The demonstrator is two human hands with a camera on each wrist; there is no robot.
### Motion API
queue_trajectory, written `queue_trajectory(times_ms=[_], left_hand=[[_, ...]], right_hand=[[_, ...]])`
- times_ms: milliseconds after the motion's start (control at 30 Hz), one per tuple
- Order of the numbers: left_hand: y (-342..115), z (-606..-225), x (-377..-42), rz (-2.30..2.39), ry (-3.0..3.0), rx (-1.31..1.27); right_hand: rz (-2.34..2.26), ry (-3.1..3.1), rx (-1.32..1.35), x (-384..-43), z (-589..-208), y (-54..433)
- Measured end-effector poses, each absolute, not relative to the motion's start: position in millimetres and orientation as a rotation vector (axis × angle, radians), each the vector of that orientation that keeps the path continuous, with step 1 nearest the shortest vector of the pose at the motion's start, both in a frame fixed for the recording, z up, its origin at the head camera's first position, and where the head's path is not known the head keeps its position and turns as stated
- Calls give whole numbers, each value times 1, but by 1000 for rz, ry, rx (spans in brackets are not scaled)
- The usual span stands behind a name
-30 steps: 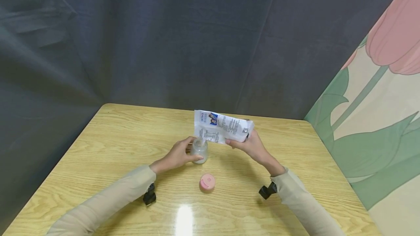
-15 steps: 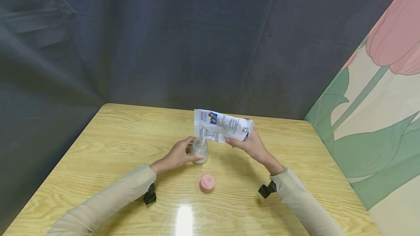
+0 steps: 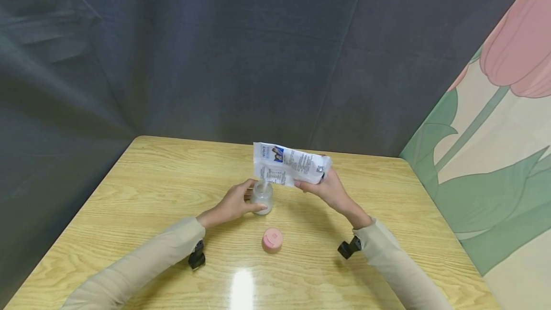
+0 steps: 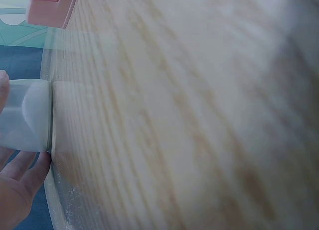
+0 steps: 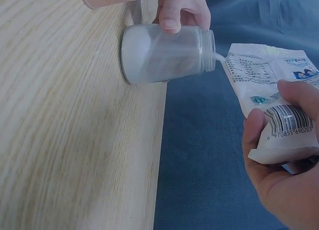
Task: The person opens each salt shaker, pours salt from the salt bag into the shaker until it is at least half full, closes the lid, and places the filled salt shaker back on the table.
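A clear glass jar (image 3: pixel 261 199) stands upright on the table, and my left hand (image 3: pixel 234 203) grips it from the side. White grains lie in the bottom of the jar (image 5: pixel 159 55). Above it my right hand (image 3: pixel 329 190) holds a printed white bag (image 3: pixel 290 164), tilted with one corner over the jar's mouth. In the right wrist view a thin white stream (image 5: pixel 220 57) runs from the bag (image 5: pixel 271 85) into the jar. The left wrist view shows the jar's lower part (image 4: pixel 25 115) between thumb and fingers. A pink lid (image 3: pixel 272 240) lies on the table nearer me.
The wooden table (image 3: pixel 172 171) carries the jar and the lid. A dark cloth (image 3: pixel 241 61) hangs behind its far edge. On the right is a wall (image 3: pixel 486 157) painted with tulips. Black wrist cameras are strapped at both cuffs.
The bag and my right hand have shifted very slightly up and to the left in the head view. My left hand, the jar and the lid stay where they were.
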State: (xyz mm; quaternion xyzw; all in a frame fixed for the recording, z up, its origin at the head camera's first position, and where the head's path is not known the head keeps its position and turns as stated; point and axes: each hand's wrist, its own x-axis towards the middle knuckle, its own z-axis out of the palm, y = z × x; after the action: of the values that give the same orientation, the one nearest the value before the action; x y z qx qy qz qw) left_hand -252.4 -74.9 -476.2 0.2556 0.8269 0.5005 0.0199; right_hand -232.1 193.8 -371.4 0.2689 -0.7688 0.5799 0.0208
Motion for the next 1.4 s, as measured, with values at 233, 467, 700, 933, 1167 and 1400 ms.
queue_trajectory(times_ms=[233,467,700,933,1167,1400], left_hand=[[-74,-478,-253,1544,2573,770],[-73,-477,-253,1549,2564,775],[-73,-477,-253,1535,2565,777],[-73,-476,-252,1548,2558,785],[-72,-477,-253,1550,2559,770],[-72,-478,-254,1545,2560,765]], right_hand=[[1798,-2390,837,-232,-371,194],[1798,-2385,847,-231,-369,193],[1801,-2390,852,-232,-370,192],[1815,-2383,862,-232,-371,191],[1830,-2379,868,-232,-371,191],[1826,-2384,849,-231,-369,191]])
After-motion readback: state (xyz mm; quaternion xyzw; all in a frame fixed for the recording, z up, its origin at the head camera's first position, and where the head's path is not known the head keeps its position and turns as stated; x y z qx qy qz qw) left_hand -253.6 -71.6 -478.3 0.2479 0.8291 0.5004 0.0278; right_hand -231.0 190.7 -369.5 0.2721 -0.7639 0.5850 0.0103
